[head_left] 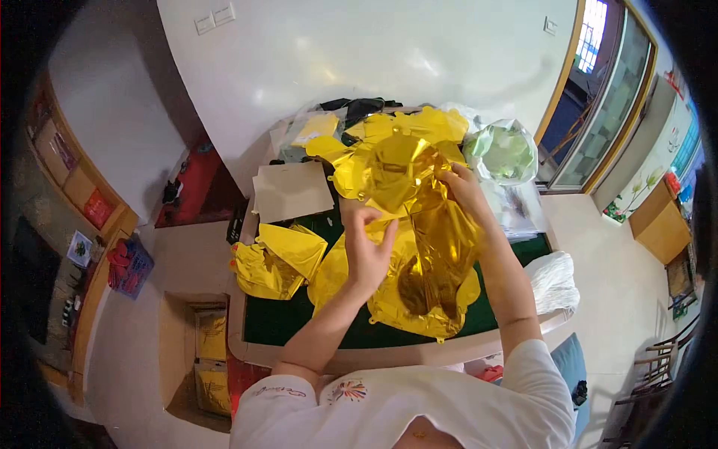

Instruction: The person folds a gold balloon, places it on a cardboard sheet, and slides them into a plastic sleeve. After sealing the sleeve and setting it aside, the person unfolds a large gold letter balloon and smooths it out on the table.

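Observation:
A shiny gold foil balloon, flat and wrinkled, is raised in front of me over the table. My right hand is closed on its upper right part. At its left edge my left hand pinches the foil between thumb and fingers. More flat gold foil balloons lie around it: a folded one on the left, another at the back. The raised foil hides part of the pile beneath.
The table has a dark green top and pale rim. A cardboard piece and a clear plastic bag lie at the back. A white bag sits at the right edge. On the floor, a carton holds gold packets.

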### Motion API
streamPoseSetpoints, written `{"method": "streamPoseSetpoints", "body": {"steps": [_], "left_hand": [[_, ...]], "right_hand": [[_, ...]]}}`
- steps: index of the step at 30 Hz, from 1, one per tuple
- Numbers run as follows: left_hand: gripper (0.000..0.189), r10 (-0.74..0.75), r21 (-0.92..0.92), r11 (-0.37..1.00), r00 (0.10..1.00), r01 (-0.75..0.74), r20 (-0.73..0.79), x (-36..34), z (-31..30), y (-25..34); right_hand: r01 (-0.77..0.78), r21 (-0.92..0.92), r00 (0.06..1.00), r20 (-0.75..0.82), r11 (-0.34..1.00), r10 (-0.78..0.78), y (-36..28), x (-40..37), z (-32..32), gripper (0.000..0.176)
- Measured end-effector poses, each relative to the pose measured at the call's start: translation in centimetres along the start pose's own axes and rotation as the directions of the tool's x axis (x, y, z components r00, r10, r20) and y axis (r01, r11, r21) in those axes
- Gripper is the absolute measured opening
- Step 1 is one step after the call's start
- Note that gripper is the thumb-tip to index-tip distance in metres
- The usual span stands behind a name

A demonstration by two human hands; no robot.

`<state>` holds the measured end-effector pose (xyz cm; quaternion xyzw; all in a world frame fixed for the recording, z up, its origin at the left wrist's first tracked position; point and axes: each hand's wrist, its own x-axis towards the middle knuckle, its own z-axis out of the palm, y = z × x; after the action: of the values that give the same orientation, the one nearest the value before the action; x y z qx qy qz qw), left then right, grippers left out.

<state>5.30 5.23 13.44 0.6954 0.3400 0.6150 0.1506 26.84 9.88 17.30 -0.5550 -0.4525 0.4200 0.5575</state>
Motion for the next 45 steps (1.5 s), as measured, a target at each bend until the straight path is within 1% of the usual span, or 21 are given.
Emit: {"method": "streamPoseSetpoints", "body": {"steps": [1,2,3,4,5,7,8,10,12,15,17,19,21,23,26,29,30,34,36,42,45], "left_hand": [[0.025,-0.018,-0.106,0.994,0.996,0.027,0.088,0.3,-0.6,1.5],[0.02,-0.049,-0.259,0.957,0.956,0.127,0.289,0.5,-0.6,2.2],[0.025,0.003,-0.253,0.965,0.96,0.07,0.28,1.0,-0.2,2.6],[0.031,0.057,-0.243,0.97,0.961,0.01,0.27,1.8,0.1,2.8],[0.056,-0.063,-0.216,0.968,0.954,0.13,0.292,2.2,0.3,2.3],[0.076,-0.278,-0.57,0.682,0.883,0.458,0.378,4.3,0.4,2.0],[0.082,-0.279,-0.691,0.481,0.841,0.54,0.463,5.1,-0.1,1.6],[0.077,-0.331,-0.801,0.217,0.814,0.557,0.477,6.2,-1.2,2.1],[0.053,-0.385,-0.799,0.24,0.81,0.551,0.443,7.0,-2.3,2.3],[0.033,-0.439,-0.797,0.147,0.761,0.586,0.478,7.3,-3.5,1.1],[0.031,-0.497,-0.782,0.207,0.752,0.587,0.433,7.7,-4.8,2.6],[0.031,-0.457,-0.775,0.183,0.75,0.605,0.477,7.9,-5.7,1.9],[0.031,-0.477,-0.755,0.166,0.722,0.634,0.501,7.3,-5.3,-0.7],[0.034,-0.49,-0.652,0.167,0.636,0.74,0.596,6.1,-4.4,-3.5],[0.045,-0.606,-0.588,0.22,0.581,0.779,0.543,2.4,-1.6,-6.5],[0.045,-0.616,-0.53,0.034,0.435,0.848,0.657,-0.7,-0.1,-7.5],[0.045,-0.607,-0.527,-0.055,0.39,0.848,0.692,-2.2,1.0,-9.6],[0.055,-0.666,-0.5,-0.065,0.336,0.864,0.666,-5.5,3.0,-12.9],[0.066,-0.772,-0.362,0.201,0.375,0.91,0.513,-7.2,3.2,-13.6],[0.073,-0.791,-0.412,0.252,0.431,0.876,0.433,-8.6,3.3,-15.2],[0.07,-0.814,-0.45,0.251,0.438,0.857,0.382,-8.2,3.2,-14.5]], "right_hand": [[0.016,-0.01,1.0,-0.022,1.0,-0.016,-0.7,-0.2,0.7,0.014],[0.069,0.187,0.997,-0.052,0.98,-0.06,-0.1,0.5,1.8,0.014],[0.068,0.184,0.997,-0.047,0.981,-0.061,-0.6,0.3,2.1,0.014],[0.128,0.014,0.992,-0.005,0.992,-0.128,-1.7,-0.2,2.4,0.013],[0.196,-0.151,0.981,0.045,0.969,-0.191,-3.1,-0.8,2.8,0.013],[0.319,-0.163,0.947,0.095,0.934,-0.307,-5.3,-3.1,4.9,0.015],[0.415,-0.133,0.904,0.171,0.9,-0.391,-5.7,-4.1,5.7,0.016],[0.52,-0.214,0.834,0.334,0.827,-0.438,-7.1,-6.9,7.2,0.026],[0.518,-0.158,0.78,0.49,0.84,-0.389,-7.7,-8.6,7.4,0.032],[0.583,-0.157,0.804,0.256,0.797,-0.537,-7.3,-9.2,5.0,0.033],[0.767,-0.337,0.609,0.118,0.545,-0.784,-6.4,-8.3,2.4,0.04],[0.629,-0.146,0.772,0.237,0.764,-0.59,-4.9,-7.9,0.5,0.062],[0.296,0.024,0.842,0.466,0.955,-0.273,-2.6,-8.1,-1.0,0.072],[0.207,0.008,0.863,0.469,0.978,-0.187,-0.2,-9.4,-0.8,0.071],[-0.158,0.027,0.907,0.4,0.987,0.134,2.9,-9.8,-2.0,0.064],[-0.072,-0.167,0.867,0.477,0.983,0.145,7.3,-9.7,-2.0,0.056],[-0.123,-0.096,0.878,0.453,0.988,0.153,9.0,-9.4,-1.4,0.054],[-0.131,-0.192,0.922,0.338,0.973,0.191,13.9,-7.7,-1.7,0.049],[-0.189,-0.144,0.927,0.301,0.971,0.225,14.2,-7.6,-1.8,0.048],[-0.246,-0.195,0.924,0.248,0.949,0.291,13.7,-8.5,-1.9,0.033],[-0.045,-0.323,0.943,0.298,0.945,0.146,14.6,-8.5,-2.1,0.026]]}}
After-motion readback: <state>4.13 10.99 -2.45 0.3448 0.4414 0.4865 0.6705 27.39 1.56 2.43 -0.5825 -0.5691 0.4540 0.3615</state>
